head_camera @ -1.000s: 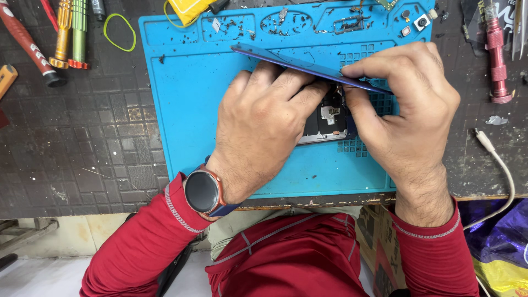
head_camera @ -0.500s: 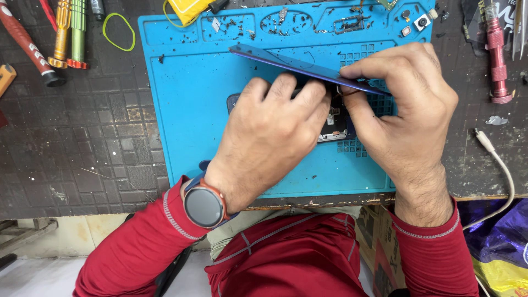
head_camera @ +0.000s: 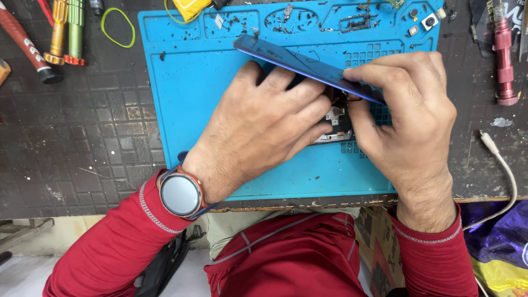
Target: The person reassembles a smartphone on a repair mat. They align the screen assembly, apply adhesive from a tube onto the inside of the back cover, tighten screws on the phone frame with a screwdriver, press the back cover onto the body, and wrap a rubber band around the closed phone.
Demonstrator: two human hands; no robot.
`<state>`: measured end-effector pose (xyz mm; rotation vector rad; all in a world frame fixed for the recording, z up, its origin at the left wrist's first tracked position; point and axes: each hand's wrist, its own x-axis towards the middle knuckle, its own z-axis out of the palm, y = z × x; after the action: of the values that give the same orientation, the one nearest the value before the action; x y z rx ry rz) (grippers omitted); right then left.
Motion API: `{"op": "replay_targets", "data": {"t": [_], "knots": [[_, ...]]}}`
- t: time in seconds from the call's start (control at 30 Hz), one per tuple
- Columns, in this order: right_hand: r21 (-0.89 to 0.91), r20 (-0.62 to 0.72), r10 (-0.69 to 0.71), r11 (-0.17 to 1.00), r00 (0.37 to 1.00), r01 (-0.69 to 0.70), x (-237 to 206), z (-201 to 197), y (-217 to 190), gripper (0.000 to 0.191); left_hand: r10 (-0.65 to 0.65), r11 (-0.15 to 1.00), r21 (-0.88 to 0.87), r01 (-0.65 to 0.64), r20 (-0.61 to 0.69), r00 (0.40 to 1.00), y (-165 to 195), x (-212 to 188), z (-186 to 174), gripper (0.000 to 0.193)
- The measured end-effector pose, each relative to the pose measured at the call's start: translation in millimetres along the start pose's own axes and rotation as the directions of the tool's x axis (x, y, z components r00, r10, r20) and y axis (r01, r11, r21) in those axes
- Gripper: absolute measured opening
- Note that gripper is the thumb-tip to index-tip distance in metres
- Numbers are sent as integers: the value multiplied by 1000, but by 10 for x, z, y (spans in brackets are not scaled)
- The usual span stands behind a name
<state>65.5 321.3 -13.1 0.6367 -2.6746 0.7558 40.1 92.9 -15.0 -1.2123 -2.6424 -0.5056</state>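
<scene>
An opened phone (head_camera: 336, 122) lies on a blue repair mat (head_camera: 187, 99), mostly hidden under my hands. My left hand (head_camera: 264, 124) presses flat on the phone body. My right hand (head_camera: 404, 118) pinches the right end of the phone's blue back cover (head_camera: 300, 61), which is tilted up on edge above the phone. Between my thumbs a bit of circuit board shows.
Small screws and metal parts (head_camera: 352, 22) lie in the mat's top trays. Screwdrivers (head_camera: 60, 33) and a green rubber band (head_camera: 117, 26) sit at the left on the dark tiled bench. At the right are a red tool (head_camera: 503, 55) and a white cable (head_camera: 503, 165).
My left hand has slid a little to the left over the phone. The blue cover stays tilted up in my right hand, slightly higher.
</scene>
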Motion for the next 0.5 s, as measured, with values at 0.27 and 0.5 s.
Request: {"op": "replay_targets", "data": {"t": [0.27, 0.5], "knots": [[11, 6, 14, 1000, 1000, -14, -34, 35, 28, 34, -38, 999, -24, 36, -63, 997, 10, -49, -31, 44], [7, 10, 14, 1000, 1000, -14, -7, 27, 9, 33, -40, 999, -7, 40, -124, 992, 10, -115, -188, 52]]}}
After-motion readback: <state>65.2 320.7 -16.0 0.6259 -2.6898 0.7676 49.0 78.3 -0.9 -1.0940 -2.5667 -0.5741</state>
